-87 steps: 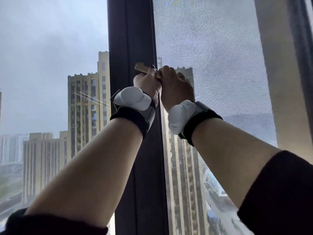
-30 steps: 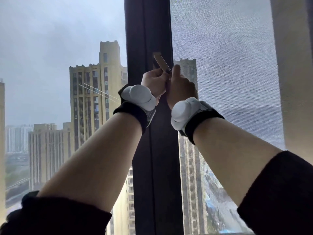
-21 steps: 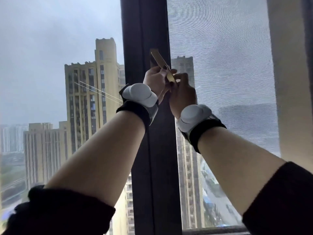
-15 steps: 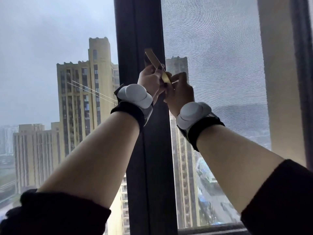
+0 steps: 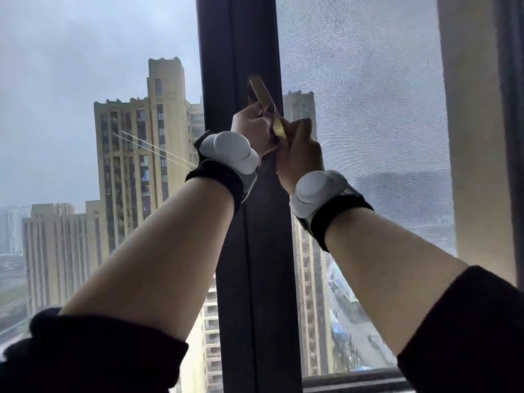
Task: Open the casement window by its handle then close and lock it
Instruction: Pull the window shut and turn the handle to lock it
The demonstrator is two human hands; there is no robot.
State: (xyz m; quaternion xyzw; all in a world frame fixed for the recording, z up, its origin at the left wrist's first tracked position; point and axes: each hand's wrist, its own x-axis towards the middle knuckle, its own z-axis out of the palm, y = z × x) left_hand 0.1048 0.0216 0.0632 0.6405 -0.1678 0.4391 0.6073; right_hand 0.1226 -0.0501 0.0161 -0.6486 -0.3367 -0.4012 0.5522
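Dark window frame [image 5: 249, 251]: vertical mullion, runs top edge to bottom edge of view, centre. Brass-coloured handle [image 5: 265, 99] mounted on frame's right edge, upper part; lever tilted, upper end toward frame, lower end slanting down-right. Mesh screen [image 5: 360, 80] adjoins frame's right edge; fixed glass pane [image 5: 85, 66] adjoins left edge. Horizontal sill rail [image 5: 354, 378] meets frame at lower right. Both hands closed on handle's lower end: left hand [image 5: 251, 127], right hand [image 5: 300, 148].

Grey overcast sky [image 5: 71, 52] fills the glass – flat, dull daylight. A tall beige apartment tower [image 5: 141, 154] rises outside, lower blocks [image 5: 56, 251] beside it. A pale wall column [image 5: 470, 137] stands at right, behind a fine mesh screen [image 5: 360, 80]
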